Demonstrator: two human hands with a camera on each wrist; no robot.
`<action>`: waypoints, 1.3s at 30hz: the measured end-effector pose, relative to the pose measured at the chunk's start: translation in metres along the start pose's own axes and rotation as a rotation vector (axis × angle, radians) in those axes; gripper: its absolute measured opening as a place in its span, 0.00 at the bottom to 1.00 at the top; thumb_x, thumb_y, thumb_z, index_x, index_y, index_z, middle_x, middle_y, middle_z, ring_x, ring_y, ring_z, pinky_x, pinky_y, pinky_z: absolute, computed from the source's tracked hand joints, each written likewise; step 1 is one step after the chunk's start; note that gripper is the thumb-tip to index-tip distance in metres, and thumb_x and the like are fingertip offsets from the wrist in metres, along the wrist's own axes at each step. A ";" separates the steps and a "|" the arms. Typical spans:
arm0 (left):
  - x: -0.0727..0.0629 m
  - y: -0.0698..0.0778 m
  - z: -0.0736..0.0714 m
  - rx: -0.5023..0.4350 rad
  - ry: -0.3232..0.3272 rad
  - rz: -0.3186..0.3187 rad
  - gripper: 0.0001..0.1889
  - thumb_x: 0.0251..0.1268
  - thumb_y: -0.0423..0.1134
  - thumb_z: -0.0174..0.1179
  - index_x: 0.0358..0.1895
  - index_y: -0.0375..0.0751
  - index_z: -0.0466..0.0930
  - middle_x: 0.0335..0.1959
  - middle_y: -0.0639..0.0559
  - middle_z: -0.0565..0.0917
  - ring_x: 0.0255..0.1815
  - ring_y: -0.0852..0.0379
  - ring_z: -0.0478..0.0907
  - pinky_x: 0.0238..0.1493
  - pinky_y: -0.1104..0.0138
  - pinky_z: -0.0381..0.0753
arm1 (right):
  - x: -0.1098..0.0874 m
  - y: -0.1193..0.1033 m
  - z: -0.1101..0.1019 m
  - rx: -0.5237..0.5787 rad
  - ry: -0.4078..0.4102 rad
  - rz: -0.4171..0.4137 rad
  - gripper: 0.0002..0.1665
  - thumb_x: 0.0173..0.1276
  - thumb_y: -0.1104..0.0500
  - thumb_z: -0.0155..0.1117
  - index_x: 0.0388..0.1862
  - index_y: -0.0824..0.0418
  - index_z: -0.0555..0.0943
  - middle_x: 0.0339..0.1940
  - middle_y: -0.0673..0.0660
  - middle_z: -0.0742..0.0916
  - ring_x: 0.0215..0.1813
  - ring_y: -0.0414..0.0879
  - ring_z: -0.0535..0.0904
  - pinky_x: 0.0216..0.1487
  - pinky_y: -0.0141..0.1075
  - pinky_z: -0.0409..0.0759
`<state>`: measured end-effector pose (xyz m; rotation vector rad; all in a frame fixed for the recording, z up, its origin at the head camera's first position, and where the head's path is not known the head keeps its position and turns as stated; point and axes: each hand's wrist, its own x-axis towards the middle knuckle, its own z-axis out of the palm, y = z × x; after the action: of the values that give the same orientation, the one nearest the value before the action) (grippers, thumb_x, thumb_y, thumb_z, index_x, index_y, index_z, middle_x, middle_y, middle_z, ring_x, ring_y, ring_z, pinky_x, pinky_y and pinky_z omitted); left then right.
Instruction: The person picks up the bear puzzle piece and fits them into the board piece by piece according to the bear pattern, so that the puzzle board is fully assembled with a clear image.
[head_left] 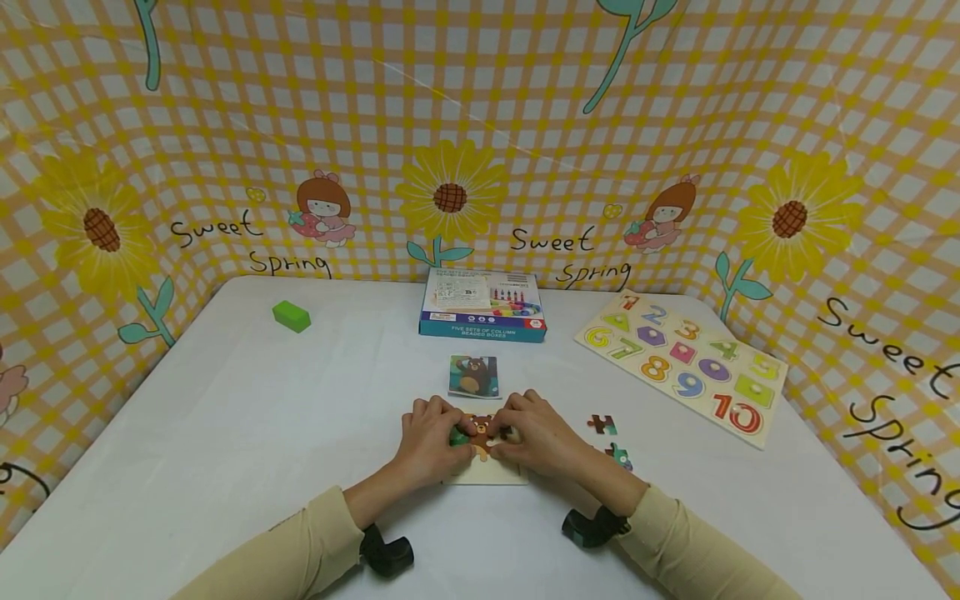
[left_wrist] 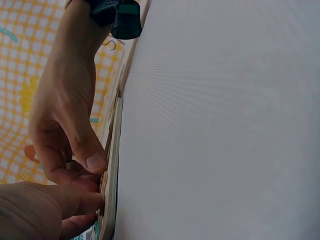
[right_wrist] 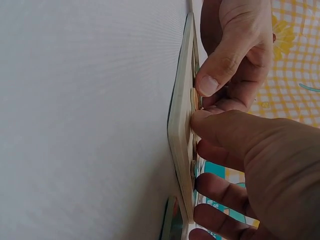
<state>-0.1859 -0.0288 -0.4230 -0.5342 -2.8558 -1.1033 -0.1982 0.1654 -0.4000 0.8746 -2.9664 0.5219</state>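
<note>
A jigsaw piece with a brown bear's face (head_left: 482,427) lies in a small pale wooden puzzle board (head_left: 487,476), in front of the person. From the left, the left hand (head_left: 431,440) pinches the piece at its side with thumb and fingers. The right hand (head_left: 538,437) pinches it from the opposite side, both thumbs low on the bear. In the right wrist view the thumb and fingertips of the right hand (right_wrist: 280,160) reach over the edge of the board (right_wrist: 181,120). Fingers cover much of the pieces in the board.
Just behind the board lies a bear picture card (head_left: 474,377). Loose jigsaw pieces (head_left: 601,425) lie right of the right hand. Farther back are a boxed bead set (head_left: 482,327), a number board (head_left: 678,362) at right and a green block (head_left: 291,316) at left.
</note>
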 end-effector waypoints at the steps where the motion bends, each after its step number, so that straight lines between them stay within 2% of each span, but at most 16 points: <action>1: 0.000 0.000 0.000 0.001 0.001 0.001 0.06 0.48 0.40 0.65 0.32 0.47 0.82 0.39 0.50 0.72 0.44 0.52 0.60 0.47 0.52 0.57 | 0.000 0.000 0.000 0.003 0.000 -0.001 0.09 0.54 0.51 0.72 0.35 0.48 0.85 0.34 0.46 0.78 0.39 0.40 0.64 0.41 0.33 0.62; 10: 0.000 -0.001 0.002 0.005 0.002 0.000 0.06 0.48 0.40 0.65 0.32 0.48 0.82 0.39 0.50 0.71 0.44 0.52 0.60 0.47 0.53 0.56 | 0.000 0.000 0.000 -0.001 0.009 -0.008 0.09 0.54 0.52 0.72 0.34 0.48 0.84 0.33 0.46 0.78 0.39 0.40 0.64 0.41 0.33 0.62; 16: 0.001 -0.002 0.003 0.012 0.002 -0.002 0.06 0.49 0.40 0.66 0.32 0.48 0.82 0.39 0.50 0.71 0.44 0.52 0.60 0.47 0.52 0.57 | 0.000 0.000 -0.001 0.012 -0.022 0.016 0.09 0.54 0.52 0.72 0.35 0.48 0.84 0.34 0.46 0.78 0.39 0.40 0.64 0.41 0.34 0.62; 23: 0.001 -0.001 0.003 0.005 0.008 -0.007 0.06 0.48 0.40 0.66 0.32 0.48 0.82 0.39 0.51 0.71 0.45 0.52 0.60 0.47 0.53 0.56 | -0.003 0.005 -0.015 0.056 -0.032 0.025 0.09 0.56 0.53 0.70 0.37 0.48 0.85 0.38 0.47 0.82 0.42 0.41 0.67 0.44 0.36 0.66; 31: 0.000 -0.001 0.003 -0.005 0.022 0.002 0.06 0.47 0.39 0.65 0.31 0.48 0.82 0.40 0.50 0.72 0.44 0.52 0.60 0.47 0.53 0.56 | -0.022 0.038 -0.039 0.071 0.011 0.118 0.11 0.58 0.51 0.68 0.40 0.52 0.84 0.42 0.50 0.82 0.47 0.45 0.69 0.47 0.40 0.70; 39: -0.001 -0.002 0.003 -0.011 0.019 0.002 0.06 0.47 0.38 0.65 0.31 0.48 0.81 0.40 0.50 0.72 0.44 0.52 0.60 0.47 0.53 0.56 | -0.052 0.078 -0.055 0.067 0.058 0.171 0.12 0.59 0.55 0.67 0.42 0.55 0.83 0.42 0.53 0.82 0.45 0.48 0.71 0.41 0.36 0.71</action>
<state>-0.1857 -0.0282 -0.4269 -0.5240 -2.8343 -1.1188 -0.2005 0.2713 -0.3775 0.6015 -3.0021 0.6426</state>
